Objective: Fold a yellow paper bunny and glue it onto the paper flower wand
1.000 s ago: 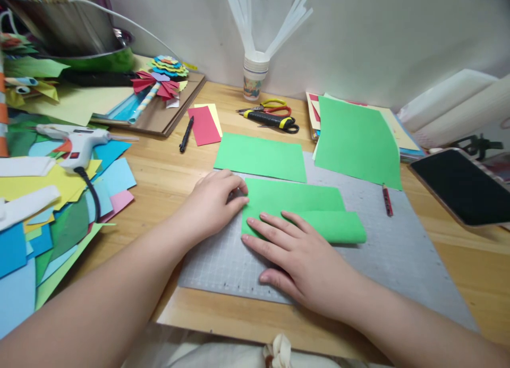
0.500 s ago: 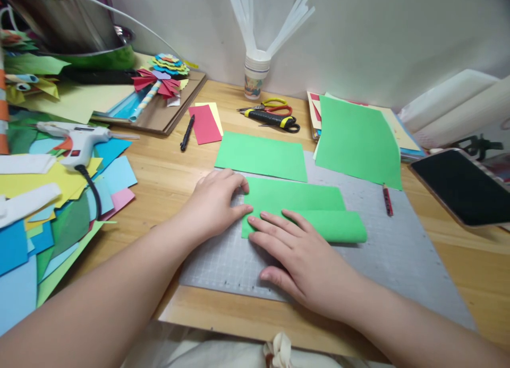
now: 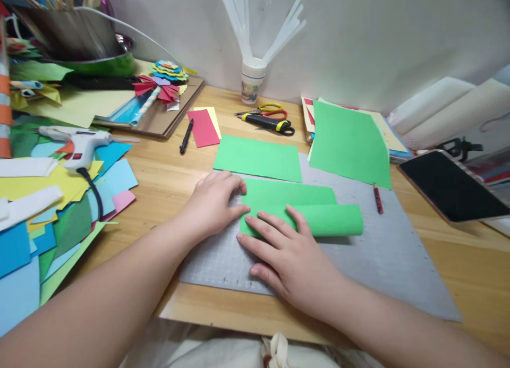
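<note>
A green sheet of paper (image 3: 287,191) lies on the grey cutting mat (image 3: 398,267), its near side curled over into a loose roll (image 3: 334,221). My left hand (image 3: 213,206) rests at the sheet's left edge, thumb and forefinger apart with their tips on the paper. My right hand (image 3: 287,251) is spread, palm down, with its fingers along the near side of the curled part; the thumb lies over the mat. Just beyond is a second green piece of paper (image 3: 258,158), flat.
Behind are a black pen (image 3: 186,137), red paper (image 3: 204,128), a black-and-yellow cutter (image 3: 266,122), scissors (image 3: 273,111) and cups with white sticks (image 3: 253,81). A glue gun (image 3: 82,147) lies on paper scraps at left. At right are a green sheet (image 3: 350,145), a red pencil (image 3: 377,199) and a tablet (image 3: 450,185).
The near part of the green paper has become rounder and more rolled up. My right hand has shifted slightly left and down; my left hand stays at the edge. The view has moved a little.
</note>
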The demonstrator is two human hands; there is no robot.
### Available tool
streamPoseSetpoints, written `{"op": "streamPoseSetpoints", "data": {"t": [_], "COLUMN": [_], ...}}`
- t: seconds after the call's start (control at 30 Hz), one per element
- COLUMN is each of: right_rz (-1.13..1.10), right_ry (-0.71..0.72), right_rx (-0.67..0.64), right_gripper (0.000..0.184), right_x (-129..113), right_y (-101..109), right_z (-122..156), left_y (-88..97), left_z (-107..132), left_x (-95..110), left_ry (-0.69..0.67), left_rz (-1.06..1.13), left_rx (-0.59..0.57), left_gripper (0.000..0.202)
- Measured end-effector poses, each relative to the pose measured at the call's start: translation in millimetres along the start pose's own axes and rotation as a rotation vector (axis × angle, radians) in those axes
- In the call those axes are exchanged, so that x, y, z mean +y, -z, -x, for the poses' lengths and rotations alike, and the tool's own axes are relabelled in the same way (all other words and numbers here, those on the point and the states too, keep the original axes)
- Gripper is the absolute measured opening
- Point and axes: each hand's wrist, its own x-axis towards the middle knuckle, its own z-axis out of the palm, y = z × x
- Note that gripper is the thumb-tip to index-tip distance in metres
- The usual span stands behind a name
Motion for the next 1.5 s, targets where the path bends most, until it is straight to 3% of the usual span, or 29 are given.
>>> {"op": "streamPoseSetpoints", "data": {"t": [0.23,0.43,0.87,1.1,1.27,1.4,1.5], "right_rz": [0.093,0.107,0.152,0.183,0.193,0.155,0.166], "right_ry": [-0.183,-0.372,-0.668,-0.799,-0.834,-0.773,-0.733], "right_rx": [0.249,0.265,0.277,0.386,0.366,0.312,0.386], "right_gripper": [0.044,0.04,0.042,0.042,0.042,0.038,0.038], "right_x": [-23.5,-29.2,4.8,19.0,24.1,34.5,36.9], "right_y": [-4.7,-8.2,-22.0,-24.0,-20.7,-11.0,-0.3], "right_z": [15.0,31.8,99.9,122.2,127.5,124.8,111.5], "left_y": [0.2,-0.6,2.1,2.5,1.4,1.6,3.3], "left_z": [-0.4,-2.4,-4.6,-5.6,-5.9,-5.5,-0.3], "left_x": [-1.7,-4.8,-4.1,-5.8,-7.4,-9.7,-2.8], "left_ry": [-0.024,-0.045,-0.04,-0.04,-0.051,-0.07,-0.104], "left_rz": [-0.018,-0.029,-0.04,-0.036,-0.038,-0.046,-0.055], "left_rx": [-0.002,0.007,-0.009,-0.01,-0.005,0.002,0.041], "left_gripper": [0.026,0.024,0.024,0.025,0.026,0.026,0.021]}}
